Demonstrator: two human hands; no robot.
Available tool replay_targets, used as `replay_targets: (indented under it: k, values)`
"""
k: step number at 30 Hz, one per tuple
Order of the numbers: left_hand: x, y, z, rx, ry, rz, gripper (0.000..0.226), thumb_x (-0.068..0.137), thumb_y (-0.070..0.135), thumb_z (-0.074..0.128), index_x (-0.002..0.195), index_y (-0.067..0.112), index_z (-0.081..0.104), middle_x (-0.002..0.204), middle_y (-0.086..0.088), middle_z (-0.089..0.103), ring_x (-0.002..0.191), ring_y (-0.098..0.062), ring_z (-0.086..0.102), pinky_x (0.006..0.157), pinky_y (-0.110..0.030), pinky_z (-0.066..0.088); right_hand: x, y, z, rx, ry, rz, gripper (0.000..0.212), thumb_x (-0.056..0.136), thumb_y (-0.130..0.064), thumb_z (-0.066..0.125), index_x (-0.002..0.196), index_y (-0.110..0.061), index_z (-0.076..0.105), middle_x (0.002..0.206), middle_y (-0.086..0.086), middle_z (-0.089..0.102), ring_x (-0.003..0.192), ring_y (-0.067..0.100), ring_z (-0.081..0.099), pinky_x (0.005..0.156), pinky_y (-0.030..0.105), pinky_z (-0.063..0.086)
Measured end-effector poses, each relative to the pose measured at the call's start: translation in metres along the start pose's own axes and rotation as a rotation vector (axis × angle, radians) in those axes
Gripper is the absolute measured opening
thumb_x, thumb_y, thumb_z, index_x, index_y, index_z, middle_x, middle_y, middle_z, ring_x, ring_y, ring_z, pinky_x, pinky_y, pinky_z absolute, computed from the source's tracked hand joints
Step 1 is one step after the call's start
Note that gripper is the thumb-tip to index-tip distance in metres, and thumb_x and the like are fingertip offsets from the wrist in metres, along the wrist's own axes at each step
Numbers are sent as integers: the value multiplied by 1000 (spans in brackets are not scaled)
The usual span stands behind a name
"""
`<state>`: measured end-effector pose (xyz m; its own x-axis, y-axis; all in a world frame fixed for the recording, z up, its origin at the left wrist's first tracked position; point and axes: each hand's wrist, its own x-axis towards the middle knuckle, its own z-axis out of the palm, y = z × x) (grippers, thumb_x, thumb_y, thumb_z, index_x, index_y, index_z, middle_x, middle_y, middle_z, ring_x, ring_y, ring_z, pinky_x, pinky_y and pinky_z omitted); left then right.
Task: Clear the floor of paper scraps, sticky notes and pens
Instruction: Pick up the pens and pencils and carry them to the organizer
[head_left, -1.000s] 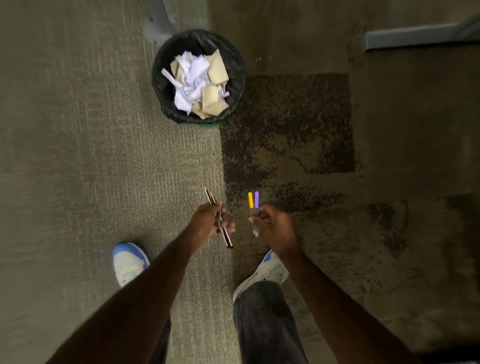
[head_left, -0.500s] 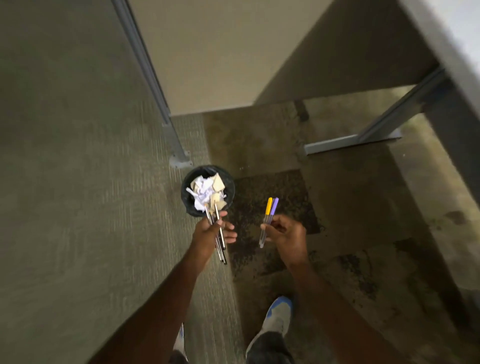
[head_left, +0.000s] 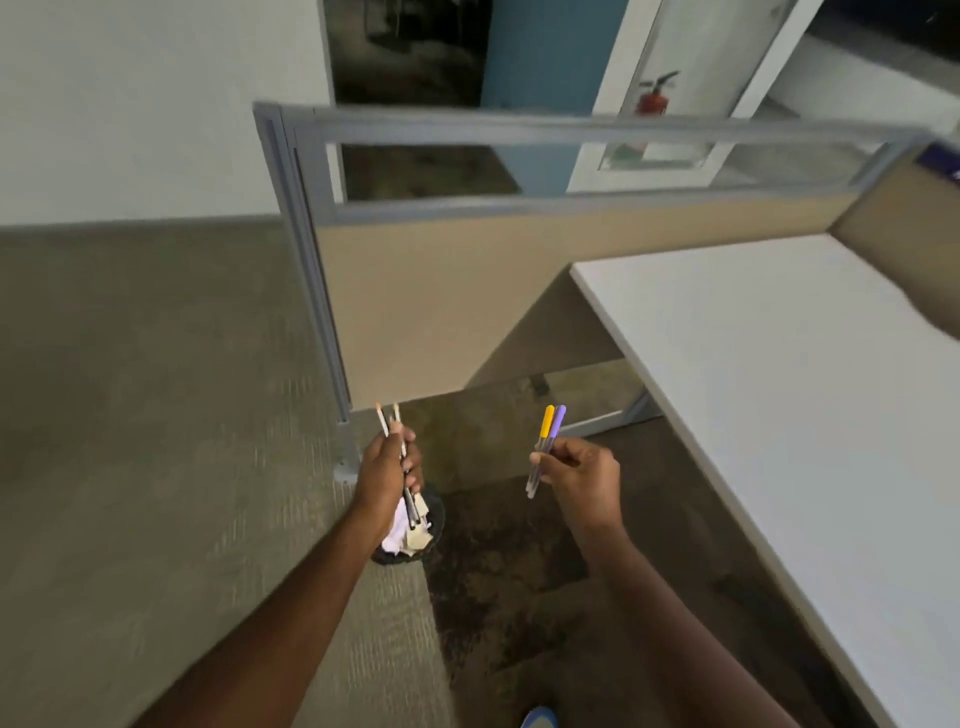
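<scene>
My left hand (head_left: 383, 470) grips two dark pencils (head_left: 387, 423) whose tips point up and away. My right hand (head_left: 582, 475) pinches two pens (head_left: 546, 431), one with a yellow cap and one with a purple cap, held upright. Below my left hand stands a black waste bin (head_left: 435, 525) holding crumpled white paper and tan scraps (head_left: 410, 535); my left wrist hides much of it. Both hands hover above the carpet in front of me.
A white desk (head_left: 779, 374) runs along the right. A grey-framed partition with a beige panel (head_left: 467, 296) stands ahead, its post foot by the bin. Olive carpet (head_left: 156, 415) spreads left; a dark patch (head_left: 509, 571) lies under the desk edge. My shoe tip (head_left: 540, 719) shows below.
My view has tilted up from the floor to the partition and desk. Both hands keep their pencils and pens and now sit higher relative to the bin.
</scene>
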<state>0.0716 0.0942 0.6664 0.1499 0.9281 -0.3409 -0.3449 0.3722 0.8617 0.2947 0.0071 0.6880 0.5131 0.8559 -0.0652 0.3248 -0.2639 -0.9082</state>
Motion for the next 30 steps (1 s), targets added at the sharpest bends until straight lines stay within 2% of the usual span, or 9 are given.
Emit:
replay_targets:
  k: [2,5,9,12,15,17,20,25,30]
  values:
    - [-8,35,23,31,-55,62,23,105,16,36,84,13,45,53,1,33,33,-6,33,36,-18,31,-6,-32,-18,-14,58,-17,14,74,-36,78,81,-24,77,63,-6,72,55,9,66,55,37,57]
    - [-24,77,56,58,-152,142,20,104,11,38,91,11,52,56,-3,35,35,-9,38,37,-22,37,-26,-75,-45,10,150,-25,14,75,-35,77,78,-21,76,66,1,74,62,26,71,56,47,59]
    - [-52,115,101,56,-284,190,19,105,17,40,90,9,51,52,0,44,37,-13,41,41,-24,40,-66,-125,-85,52,311,-59,6,79,-30,76,75,-26,75,59,-2,70,49,4,60,43,24,47]
    - [-71,129,136,73,-361,218,19,105,19,39,93,9,50,58,-7,49,40,-19,48,51,-31,45,-86,-148,-114,53,410,-103,15,81,-21,78,68,-25,74,59,-5,69,49,5,61,42,15,43]
    - [-88,136,169,82,-450,258,19,105,18,38,95,8,49,65,-12,53,45,-22,56,59,-36,51,-97,-158,-145,43,481,-120,17,81,-17,80,69,-27,74,64,-7,71,58,15,66,48,23,51]
    - [-99,133,195,86,-482,269,18,105,19,38,95,9,49,67,-12,55,47,-23,59,58,-35,55,-102,-157,-167,35,522,-126,17,80,-15,82,70,-26,75,65,-6,72,61,18,68,55,32,55]
    - [-115,125,237,61,-528,249,20,106,20,37,92,11,49,66,-11,54,50,-23,61,59,-34,58,-107,-148,-199,53,564,-135,9,78,-14,84,77,-18,76,70,-2,75,67,26,71,67,45,61]
    - [-143,101,316,87,-663,209,20,104,23,40,95,11,53,69,-8,60,63,-26,71,69,-38,62,-109,-124,-264,73,657,-152,9,78,-15,84,79,-19,76,72,-10,74,67,15,73,71,41,64]
    - [-176,72,403,135,-792,214,23,103,25,47,91,9,59,71,-14,67,72,-35,72,69,-39,61,-113,-92,-346,69,741,-148,8,79,-15,83,78,-20,76,71,-5,75,67,19,72,71,48,62]
